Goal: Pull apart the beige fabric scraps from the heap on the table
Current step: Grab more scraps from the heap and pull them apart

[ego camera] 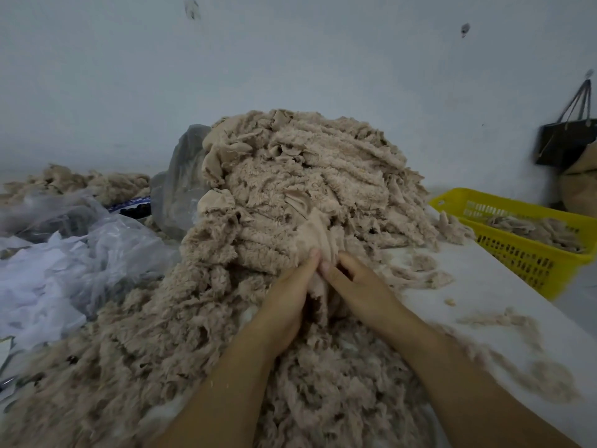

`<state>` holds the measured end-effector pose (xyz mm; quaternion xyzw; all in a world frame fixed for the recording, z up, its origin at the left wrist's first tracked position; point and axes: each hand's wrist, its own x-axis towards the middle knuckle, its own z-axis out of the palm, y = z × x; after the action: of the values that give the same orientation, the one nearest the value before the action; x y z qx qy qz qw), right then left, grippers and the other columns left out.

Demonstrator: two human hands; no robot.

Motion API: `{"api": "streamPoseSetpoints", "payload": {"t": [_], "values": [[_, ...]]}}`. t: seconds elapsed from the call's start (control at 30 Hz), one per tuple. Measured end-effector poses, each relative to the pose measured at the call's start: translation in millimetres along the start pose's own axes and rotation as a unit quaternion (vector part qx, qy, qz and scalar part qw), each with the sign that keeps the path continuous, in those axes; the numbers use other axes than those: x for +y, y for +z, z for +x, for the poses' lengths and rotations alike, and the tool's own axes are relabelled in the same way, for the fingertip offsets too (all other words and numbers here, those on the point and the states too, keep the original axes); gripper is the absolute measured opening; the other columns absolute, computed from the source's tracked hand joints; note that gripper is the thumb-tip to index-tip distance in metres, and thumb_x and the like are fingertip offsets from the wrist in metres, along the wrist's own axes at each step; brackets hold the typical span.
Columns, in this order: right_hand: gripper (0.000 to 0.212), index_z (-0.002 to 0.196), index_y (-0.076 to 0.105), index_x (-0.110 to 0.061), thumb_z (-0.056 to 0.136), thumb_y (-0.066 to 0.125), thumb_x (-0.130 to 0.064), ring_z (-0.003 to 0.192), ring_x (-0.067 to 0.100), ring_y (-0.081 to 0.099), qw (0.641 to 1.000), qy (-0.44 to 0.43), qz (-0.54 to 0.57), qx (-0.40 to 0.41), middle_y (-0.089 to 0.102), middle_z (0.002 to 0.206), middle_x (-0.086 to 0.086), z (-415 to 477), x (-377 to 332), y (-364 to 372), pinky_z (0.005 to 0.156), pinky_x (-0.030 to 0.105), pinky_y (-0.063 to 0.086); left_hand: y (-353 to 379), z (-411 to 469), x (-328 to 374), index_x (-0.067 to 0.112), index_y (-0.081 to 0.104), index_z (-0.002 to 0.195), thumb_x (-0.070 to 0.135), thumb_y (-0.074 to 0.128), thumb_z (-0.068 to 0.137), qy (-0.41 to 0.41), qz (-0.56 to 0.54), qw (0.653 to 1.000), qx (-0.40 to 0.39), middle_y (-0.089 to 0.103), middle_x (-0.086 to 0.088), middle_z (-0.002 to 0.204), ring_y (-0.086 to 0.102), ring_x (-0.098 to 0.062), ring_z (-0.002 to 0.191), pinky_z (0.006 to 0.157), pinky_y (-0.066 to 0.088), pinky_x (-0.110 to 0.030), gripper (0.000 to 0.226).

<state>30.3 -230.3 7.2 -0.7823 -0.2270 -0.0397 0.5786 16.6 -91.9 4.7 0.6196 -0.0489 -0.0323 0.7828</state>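
Worktop (484,286): white, lying under everything, showing bare at the right with loose fluff on it.
Heap (284,189): beige fabric scraps piling high at the worktop's middle and spilling towards the person.
Plastic bags (64,270): clear and crumpled, lying at the heap's left side.
Yellow basket (504,244): sitting at the right edge, holding a few beige scraps.
Dark bag (562,143): hanging on the wall at far right.
Left hand (287,295): pinching one scrap at the heap's front, fingers curling round the cloth.
Right hand (361,286): gripping the same scrap, just beside the left.
Held scrap (318,234): rising between both hands, its top touching the heap.
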Motion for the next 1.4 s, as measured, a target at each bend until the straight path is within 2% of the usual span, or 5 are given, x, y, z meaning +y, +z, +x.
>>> {"api": "streamPoseSetpoints", "payload": {"t": [0.2, 0.53, 0.77, 1.13, 1.4], "values": [[0.029, 0.07, 0.058, -0.028, 0.096, 0.06, -0.042, 0.06, 0.01, 0.057, 0.991, 0.041, 0.122, 0.023, 0.06, 0.066, 0.002, 1.2, 0.9, -9.6, 0.058, 0.025, 0.047, 0.2, 3.9, 8.4, 0.005, 0.07, 0.112, 0.058, 0.052, 0.084, 0.002, -0.054, 0.997, 0.06, 0.076, -0.013, 0.101, 0.073, -0.023, 0.099, 0.084, 0.055, -0.032, 0.063], [0.028, 0.09, 0.06, -0.05, 0.081, 0.054, -0.076, 0.075, -0.013, 0.061, 0.996, 0.031, -0.04, -0.077, 0.064, 0.084, -0.035, -3.0, 1.5, -0.9, 0.06, 0.005, 0.042, -14.7, 3.9, 20.7, 0.003, 0.066, 0.118, 0.046, 0.036, 0.104, -0.003, -0.281, 0.959, 0.042, 0.074, -0.018, 0.107, 0.074, -0.025, 0.094, 0.07, 0.06, -0.033, 0.055], [0.01, 0.089, 0.058, -0.025, 0.091, 0.059, -0.016, 0.074, 0.015, 0.056, 0.955, 0.079, -0.285, 0.028, 0.059, 0.08, -0.006, 5.0, 18.0, -21.1, 0.058, 0.029, 0.039, -32.8, 6.9, 31.3, 0.008, 0.063, 0.1, 0.04, 0.036, 0.106, 0.039, -0.406, 0.905, 0.121, 0.072, -0.008, 0.068, 0.071, -0.018, 0.057, 0.057, 0.06, -0.033, 0.043], [0.038, 0.074, 0.049, -0.027, 0.085, 0.047, 0.009, 0.072, 0.012, 0.048, 0.982, 0.014, -0.136, 0.131, 0.052, 0.081, -0.001, 0.5, 3.8, -18.1, 0.06, 0.033, 0.033, -3.2, -4.3, 8.8, 0.03, 0.077, 0.075, 0.06, 0.069, 0.08, 0.031, 0.27, 0.962, 0.016, 0.076, 0.007, 0.075, 0.072, -0.007, 0.071, 0.058, 0.054, -0.016, 0.032], [0.026, 0.094, 0.061, -0.016, 0.107, 0.039, -0.024, 0.082, 0.011, 0.046, 0.964, 0.025, -0.203, 0.171, 0.05, 0.1, 0.004, 5.8, 6.9, -24.7, 0.068, 0.026, 0.029, -17.9, -0.2, 22.2, 0.005, 0.071, 0.112, 0.024, 0.063, 0.087, 0.001, -0.117, 0.993, 0.022, 0.077, -0.01, 0.091, 0.074, -0.015, 0.073, 0.058, 0.058, -0.022, 0.032]]}}
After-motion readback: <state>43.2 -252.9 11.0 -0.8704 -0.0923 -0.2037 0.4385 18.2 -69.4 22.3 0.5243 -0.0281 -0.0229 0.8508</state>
